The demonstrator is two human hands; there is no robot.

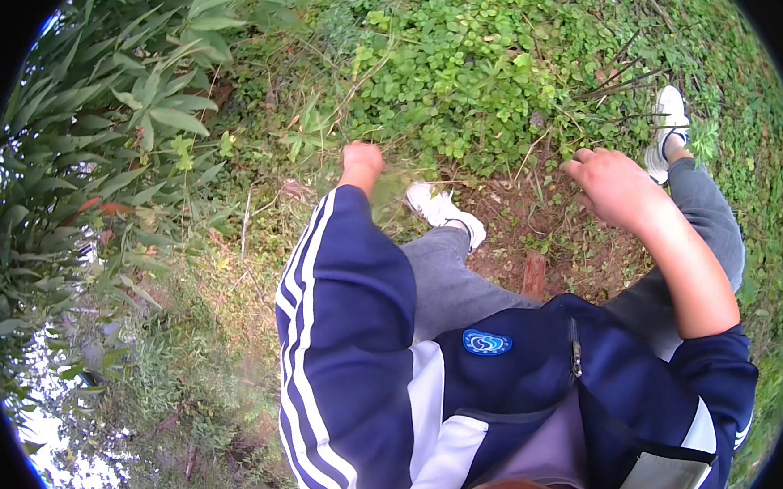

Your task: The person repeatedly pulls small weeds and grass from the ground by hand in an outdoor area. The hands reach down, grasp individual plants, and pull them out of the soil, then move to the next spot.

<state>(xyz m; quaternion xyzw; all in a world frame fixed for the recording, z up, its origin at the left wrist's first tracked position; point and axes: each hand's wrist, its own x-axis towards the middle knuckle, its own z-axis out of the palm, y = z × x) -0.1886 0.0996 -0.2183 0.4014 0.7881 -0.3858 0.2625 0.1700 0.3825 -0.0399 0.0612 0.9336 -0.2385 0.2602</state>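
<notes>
My left hand (pixel 363 157) is curled into a fist at the near edge of the ground cover. Thin dry stems (pixel 361 84) rise just beyond it, and blurred grass (pixel 395 177) shows beside it. Whether the fist grips any of this cannot be made out. Over a patch of bare brown soil (pixel 511 215), my right hand (pixel 607 184) hangs with its back up, fingers loosely bent and slightly apart. Nothing shows in it, though the palm is hidden. Low leafy green plants (pixel 455 80) spread beyond both hands.
Tall long-leaved plants (pixel 171 103) crowd the left side. Thin dark twigs (pixel 616 87) stick out near my far white shoe (pixel 671 117). My other white shoe (pixel 434 205) stands by the soil. A reddish-brown wooden piece (pixel 534 275) lies between my legs.
</notes>
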